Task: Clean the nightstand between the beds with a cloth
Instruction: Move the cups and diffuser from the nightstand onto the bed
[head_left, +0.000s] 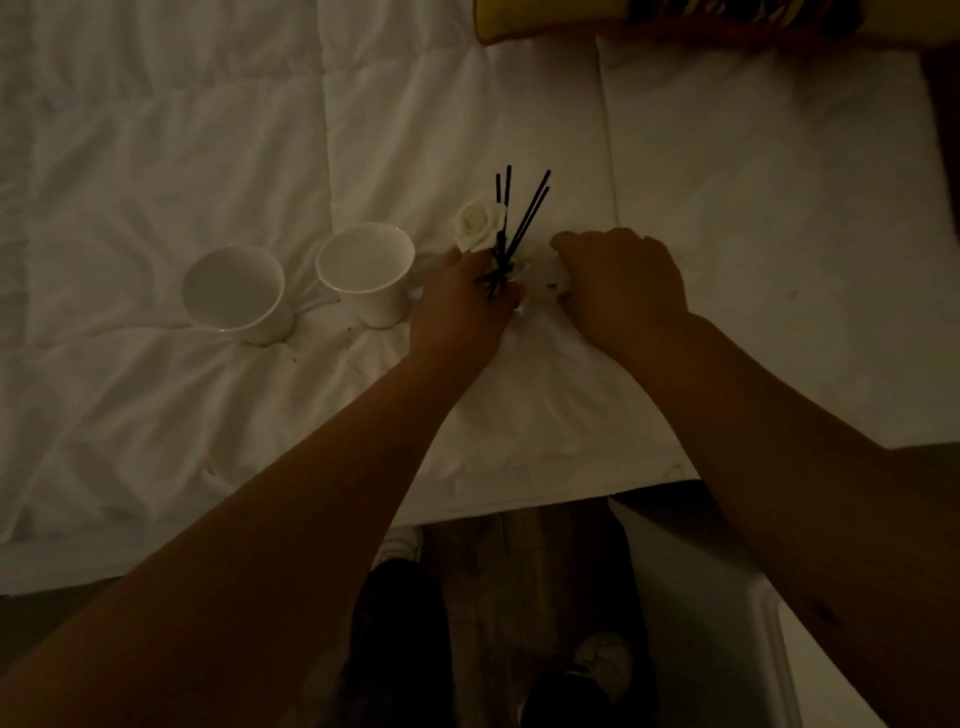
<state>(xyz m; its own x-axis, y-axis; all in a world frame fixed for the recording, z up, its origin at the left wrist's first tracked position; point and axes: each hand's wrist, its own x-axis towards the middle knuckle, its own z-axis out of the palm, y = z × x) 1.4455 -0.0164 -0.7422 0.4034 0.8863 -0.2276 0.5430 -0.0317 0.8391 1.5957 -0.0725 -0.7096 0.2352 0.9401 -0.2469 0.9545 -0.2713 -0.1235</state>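
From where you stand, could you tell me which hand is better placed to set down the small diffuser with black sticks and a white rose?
Left. The left hand already grips the diffuser; the right hand grips something white beside it.

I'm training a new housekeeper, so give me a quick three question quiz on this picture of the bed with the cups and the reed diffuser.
1. True or false: both white cups stand upright on the bedcover.
2. Multiple choice: what stands among the black reeds? A) a spoon B) a white rose C) a candle
3. Fill in: the left hand holds the diffuser at its ____, below the reeds.

Key
1. True; the second cup stands beside the first, openings up.
2. B, the white rose.
3. Base. The right hand is curled beside it on something pale, too dim to identify.
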